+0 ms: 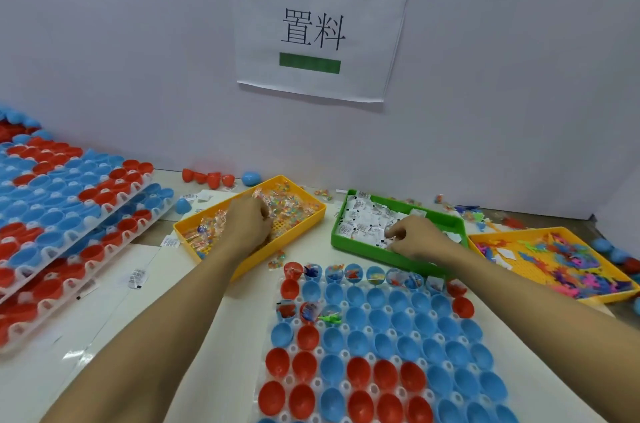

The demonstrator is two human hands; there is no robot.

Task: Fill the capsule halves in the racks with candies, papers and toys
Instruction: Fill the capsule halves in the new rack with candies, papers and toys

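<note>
Meanwhile, your left hand point(247, 221) curled its fingers into the wrapped candies point(291, 206) in the yellow tray point(194, 251), seemingly gathering some, while your right hand point(414, 237) pinched at the folded papers point(363, 225) in the green tray point(346, 242); exactly what either held was hidden. Both trays sat just beyond the rack point(381, 353) of red and blue capsule halves, likely so each hand could feed it quickly. Only the far row and a few cups below held items. A second yellow tray of toys point(568, 263) waited at right, and stacked racks point(69, 208) lay at left.
</note>
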